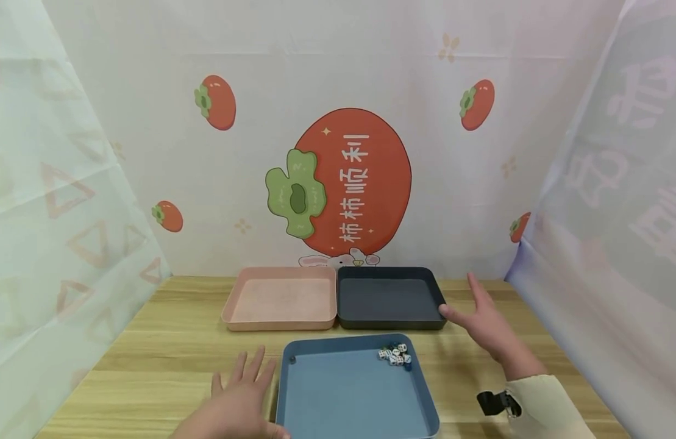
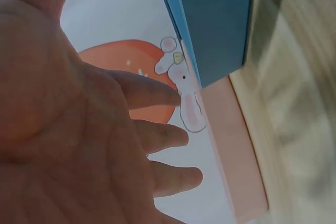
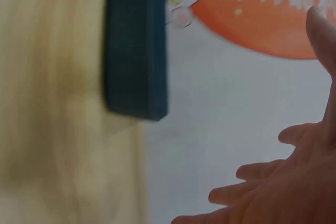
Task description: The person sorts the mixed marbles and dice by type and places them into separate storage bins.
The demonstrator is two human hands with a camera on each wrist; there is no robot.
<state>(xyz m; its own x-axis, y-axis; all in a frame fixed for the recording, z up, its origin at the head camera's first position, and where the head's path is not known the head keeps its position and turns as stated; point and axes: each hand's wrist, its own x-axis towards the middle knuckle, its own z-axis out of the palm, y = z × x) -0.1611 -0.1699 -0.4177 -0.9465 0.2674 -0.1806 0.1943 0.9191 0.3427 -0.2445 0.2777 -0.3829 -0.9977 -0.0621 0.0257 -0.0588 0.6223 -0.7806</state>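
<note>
My left hand (image 1: 233, 402) hovers at the left side of a blue tray (image 1: 354, 396), its fingers spread and straight. In the head view its thumb overlaps the tray's left rim; contact cannot be told. Inside that tray, several white dice (image 1: 395, 355) with some dark blue pieces cluster in the far right corner. One small dark piece (image 1: 292, 360) lies in the far left corner. My right hand (image 1: 486, 320) is held beside the right end of a dark tray (image 1: 389, 299), fingers extended and thumb apart. Neither hand holds anything.
A pink tray (image 1: 288, 302) stands left of the dark tray, side against side, behind the blue one. All three rest on a wooden table (image 1: 145, 353). A white printed cloth (image 1: 250, 183) rises behind it, with more cloth at both sides. The right sleeve (image 1: 546, 408) carries a black clip.
</note>
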